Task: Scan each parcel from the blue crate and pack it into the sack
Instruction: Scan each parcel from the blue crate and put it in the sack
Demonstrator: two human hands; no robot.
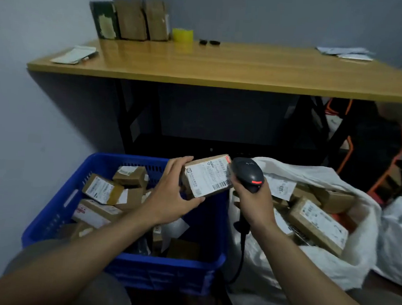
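Note:
My left hand (172, 193) grips a small brown cardboard parcel (206, 176) with a white shipping label, held above the right rim of the blue crate (56, 204). Close beside it, my right hand (254, 203) holds a black barcode scanner (247, 172) with a red light strip, its head right next to the label's barcodes. A black cable hangs down from the scanner. Several more labelled parcels lie in the crate. The white sack (361, 225) stands open to the right, with several parcels inside.
A wooden table (225, 66) stands behind the crate and sack, carrying upright parcels, a yellow tape roll (182, 35), and papers. A second white sack (398, 237) sits at the far right. Dark bags with orange trim lie under the table's right side.

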